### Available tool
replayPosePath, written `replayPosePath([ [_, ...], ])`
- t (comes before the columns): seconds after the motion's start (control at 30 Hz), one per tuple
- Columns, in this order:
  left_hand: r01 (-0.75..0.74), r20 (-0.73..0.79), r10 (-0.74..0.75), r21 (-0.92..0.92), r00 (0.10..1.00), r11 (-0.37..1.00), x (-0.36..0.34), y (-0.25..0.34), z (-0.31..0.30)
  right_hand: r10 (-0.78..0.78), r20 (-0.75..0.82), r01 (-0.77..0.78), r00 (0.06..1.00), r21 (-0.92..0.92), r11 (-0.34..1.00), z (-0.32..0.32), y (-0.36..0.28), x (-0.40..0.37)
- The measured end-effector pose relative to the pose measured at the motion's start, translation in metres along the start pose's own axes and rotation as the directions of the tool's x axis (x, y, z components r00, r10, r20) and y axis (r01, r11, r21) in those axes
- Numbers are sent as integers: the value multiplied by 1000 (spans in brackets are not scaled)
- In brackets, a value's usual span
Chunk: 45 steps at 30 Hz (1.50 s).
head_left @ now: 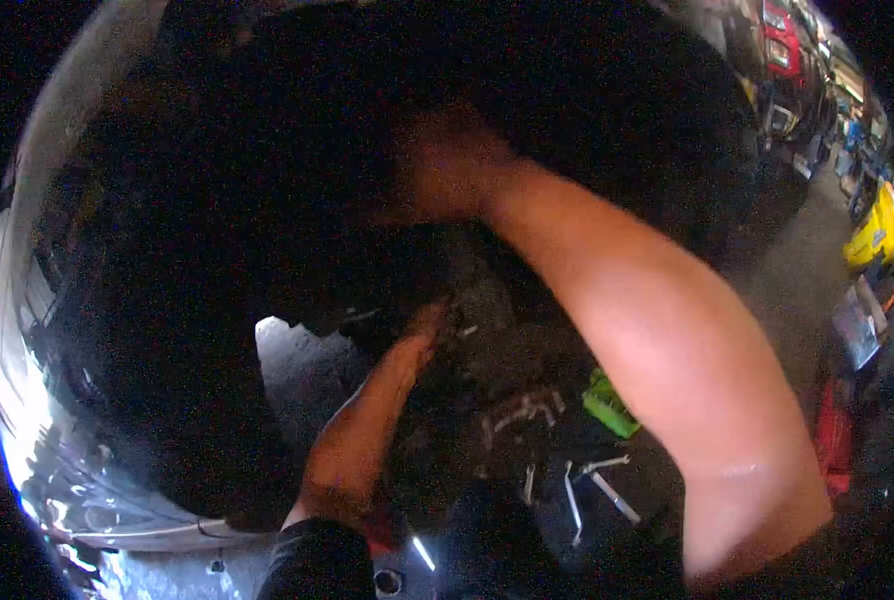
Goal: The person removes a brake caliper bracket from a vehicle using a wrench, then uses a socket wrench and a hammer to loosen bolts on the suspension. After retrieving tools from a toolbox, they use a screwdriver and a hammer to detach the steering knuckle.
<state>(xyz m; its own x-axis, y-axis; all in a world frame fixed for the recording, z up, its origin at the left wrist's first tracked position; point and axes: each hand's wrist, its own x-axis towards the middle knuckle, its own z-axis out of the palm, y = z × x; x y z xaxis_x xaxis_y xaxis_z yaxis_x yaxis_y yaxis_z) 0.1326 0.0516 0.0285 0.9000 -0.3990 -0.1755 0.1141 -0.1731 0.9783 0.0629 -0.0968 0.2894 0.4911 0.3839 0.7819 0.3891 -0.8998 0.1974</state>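
My right hand [447, 165] reaches up into a large dark mass, which looks like part of a vehicle. It is dim and smeared, so its fingers and anything in them do not show. Lower down, my left hand [429, 325] is stretched forward beside dark parts, its fingers lost in shadow. Whether either hand grips something I cannot make out. Below the hands, several wrenches lie on the ground, among them one long wrench [574, 508] and another [615, 497]. A bright green object [610, 405] sits near my right forearm, partly hidden by it.
Shiny bodywork [27, 390] curves along the left edge. A pale patch of ground [312, 375] shows through a gap. At the right are a yellow package [879, 230], a red object [833, 435] and, farther off, a red vehicle part with lights [782, 40].
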Motion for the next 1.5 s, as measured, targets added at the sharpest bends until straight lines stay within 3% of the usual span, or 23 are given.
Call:
replayPosePath([
  [0.1, 56, -70, -46, 135, 996, 989, 16, -7, 0, -44, 171, 23, 984, 119, 993, -34, -7, -1],
  [0.17, 1, -111, 62, 497, 992, 868, 12, -14, -8, -27, 112, 2, 993, 219, 976, -34, -12, -5],
  [0.23, -171, 21, 348, 897, 937, 408, 47, -24, -11, -14, 95, -3, 995, 172, 985, -45, -1, 2],
  [0.27, -154, -23, 359, 876, 933, 457, 49, -37, -19, -6, 165, -17, 986, 138, 990, -48, -4, 3],
  [0.37, -114, -151, 375, 794, 915, 597, 47, -54, -22, 188, 56, -196, 981, 257, 946, -3, 24, 22],
  [0.43, -110, -238, 404, 732, 883, 673, 52, -47, -22, 268, -169, -242, 948, 159, 957, 23, 46, 33],
  [0.5, -54, -324, 361, 675, 874, 736, 31, -12, 6, 154, -399, -252, 904, -205, 946, 27, 61, 19],
  [0.53, -27, -357, 332, 644, 873, 764, 29, 8, 20, 229, -163, -260, 960, -210, 943, -11, 62, 11],
  [0.6, -18, -167, 432, 920, 886, 392, 14, 21, 30, 379, -95, -361, 920, 162, 918, -61, 35, -39],
  [0.63, -20, -63, 469, 985, 881, 171, 13, 28, 30, 498, -246, -318, 832, 524, 790, -54, 25, -67],
  [0.67, -24, -123, 508, 962, 853, 272, 14, 30, 30, 430, -445, -252, 786, 405, 879, -38, 14, -105],
  [0.7, -12, -212, 529, 921, 822, 388, 11, 26, 33, 414, -374, -232, 830, 442, 866, -20, 7, -141],
  [0.73, -11, -231, 554, 917, 800, 398, 10, 39, 30, 476, -146, -392, 867, 391, 833, -1, 4, -172],
  [0.77, -11, -250, 579, 913, 776, 408, 8, 54, 28, 603, 42, -555, 796, 445, 702, -13, -5, -181],
  [0.8, -2, -209, 621, 947, 755, 321, 18, 58, 24, 584, -236, -504, 777, 323, 801, 24, -15, -206],
  [0.87, -54, -196, 639, 935, 744, 350, 39, 51, 11, 639, -74, -581, 766, 344, 737, 49, -32, -214],
  [0.97, -131, -289, 546, 786, 787, 605, 36, -7, 23, 755, 65, -668, 652, 521, 532, 63, -54, -276],
  [1.0, -55, -362, 480, 751, 799, 658, 29, 2, 31, 756, 130, -694, 641, 520, 499, 69, -51, -284],
  [1.1, 43, -485, 338, 619, 807, 784, 19, 13, 37, 679, 125, -563, 723, 677, 475, 72, -45, -285],
  [1.23, -157, -656, 477, 485, 585, 860, -6, 31, 70, 741, 279, -747, 611, 514, 423, 83, -44, -293],
  [1.3, -116, -559, 582, 654, 591, 747, 19, -4, 47, 790, 345, -834, 506, 429, 347, 86, -50, -291],
  [1.4, 14, -447, 506, 760, 738, 650, 23, 8, 43, 786, 286, -826, 548, 333, 454, 74, -46, -278],
  [1.5, 100, -267, 665, 955, 697, 279, 16, 13, 48, 754, 324, -793, 571, 455, 405, 63, -34, -266],
])
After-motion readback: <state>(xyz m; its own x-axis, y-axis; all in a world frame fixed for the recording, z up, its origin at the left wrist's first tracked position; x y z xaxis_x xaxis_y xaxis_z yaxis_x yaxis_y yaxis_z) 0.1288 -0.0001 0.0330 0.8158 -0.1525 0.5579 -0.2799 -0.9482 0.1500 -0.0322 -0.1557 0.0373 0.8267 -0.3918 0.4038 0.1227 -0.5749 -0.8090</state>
